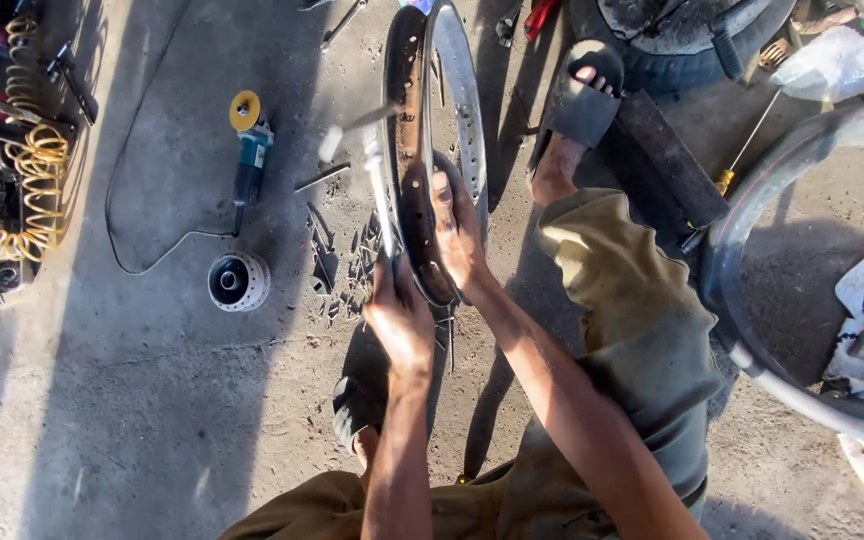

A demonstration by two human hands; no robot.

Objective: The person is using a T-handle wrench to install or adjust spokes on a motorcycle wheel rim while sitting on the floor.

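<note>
Upright, a bare metal wheel rim (439,120) is steadied edge-on between two hands over a concrete floor (152,400).

Largest first: the rim stands at centre, its far arc leaving the top of the view and its near arc between the knees. The right hand (457,235) lies flat, fingers extended, against the rim's inner channel; the left hand (399,318), nearer and slightly left, is closed around a thin rod-like tool (377,170), blurred, rising beside the rim's left edge. Sound practice would be to brace the rim firmly and keep fingers clear of the tool's tip. Left of the rim lie an angle grinder (250,150) and a wheel hub (239,281).
</note>
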